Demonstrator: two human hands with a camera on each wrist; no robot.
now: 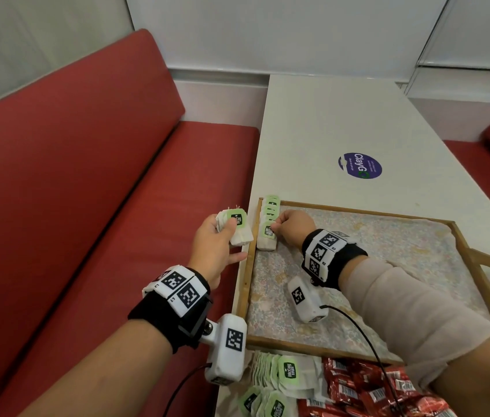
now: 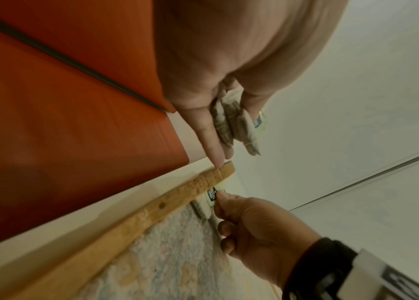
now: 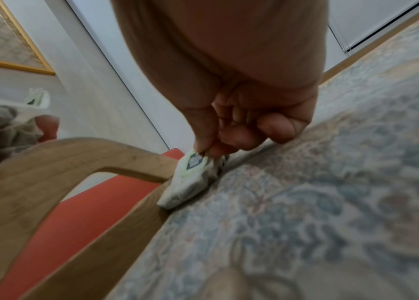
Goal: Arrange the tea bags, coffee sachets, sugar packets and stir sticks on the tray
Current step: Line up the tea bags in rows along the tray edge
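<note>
1. The wooden tray, lined with a floral cloth, lies at the near end of the white table, its left rim close along the table's left edge
2. A row of tea bags with green tags runs along the tray's left rim from the far left corner, each overlapping the next
3. The right hand sits inside the tray by that row, fingers curled; thumb and forefinger pinch the green tag of the nearest bag in the row, seen close in the right wrist view
4. The left hand hovers just outside the tray's left rim, thumb and fingers clamped on a small bunch of tea bags, one finger extended to touch the rim
5. Off the tray's near edge, at the table's near end, lie a heap of loose tea bags and, right of it, red sachets
6. A round purple sticker marks the table beyond the tray, and a red bench runs along the table's left
</note>
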